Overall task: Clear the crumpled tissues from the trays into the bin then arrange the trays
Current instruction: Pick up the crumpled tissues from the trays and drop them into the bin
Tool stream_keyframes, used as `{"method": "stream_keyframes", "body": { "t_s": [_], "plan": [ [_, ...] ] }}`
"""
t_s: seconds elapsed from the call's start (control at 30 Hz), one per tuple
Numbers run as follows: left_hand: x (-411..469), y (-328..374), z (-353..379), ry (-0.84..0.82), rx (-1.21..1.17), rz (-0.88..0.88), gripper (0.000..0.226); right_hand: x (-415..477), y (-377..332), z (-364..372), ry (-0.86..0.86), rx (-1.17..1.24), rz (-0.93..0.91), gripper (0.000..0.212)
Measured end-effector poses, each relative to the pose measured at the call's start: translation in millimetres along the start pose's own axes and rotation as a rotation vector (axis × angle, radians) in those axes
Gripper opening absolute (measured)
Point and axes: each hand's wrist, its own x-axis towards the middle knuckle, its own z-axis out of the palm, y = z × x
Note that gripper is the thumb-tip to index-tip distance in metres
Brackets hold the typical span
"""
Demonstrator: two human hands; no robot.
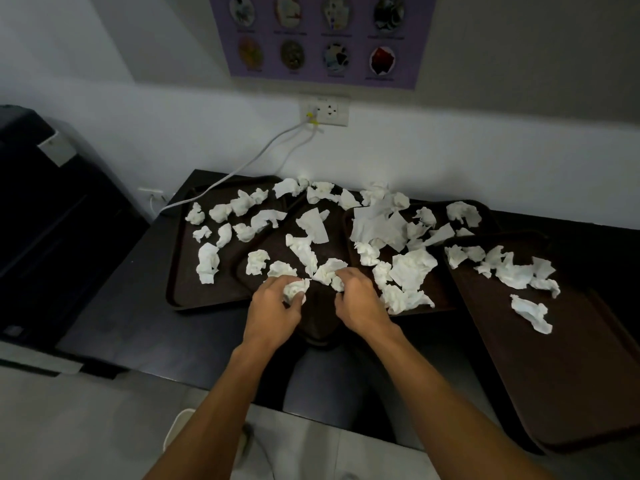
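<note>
Four brown trays are laid side by side on a black worktop (145, 327) that is pushed up to a white wall (450, 150). White tissues (207, 263) are scattered over all of them, most scrunched up and a few nearly flat. The left tray (207, 296) is overlapped by the second tray (320, 313), which is turned so that one corner points at the person. The third tray (443, 285) is piled with the most paper. The right tray (571, 375) is set at a slant, and its near end hangs over the worktop edge. Its tissues are bunched at the far end.

Both hands are held over the near part of the second tray, close together but not touching. The left hand (273, 306) is curled round a small tissue ball (294, 292), which is gripped by the fingers and thumb. The right hand (360, 303) is curled too, and a bigger tissue (329, 270) is pinched at its fingertips.

On the wall a socket (325, 110) is seen, and a white cable (242, 164) is run from it down past the far corner of the left tray. A purple poster (322, 36) is stuck above. A big black box (52, 202) is stood to the left.
</note>
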Motion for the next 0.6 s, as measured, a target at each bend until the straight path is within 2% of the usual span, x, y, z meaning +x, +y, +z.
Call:
{"method": "stream_keyframes", "body": {
  "t_s": [0.23,0.43,0.6],
  "plan": [
    [-6.4,-5.9,-7.8,-0.001,-0.121,-0.055,0.023,6.7,2.9,26.8,-0.044,-0.084,0.026,0.054],
    [-18.2,-15.5,-9.6,-0.008,-0.18,-0.087,0.022,-1.9,1.8,38.5,0.051,-0.019,0.048,0.038],
    [-28.0,-22.5,-16.5,0.0,-0.195,-0.11,0.023,-16.5,-6.0,40.0,0.112,0.129,0.066,0.025]
  ]
}}
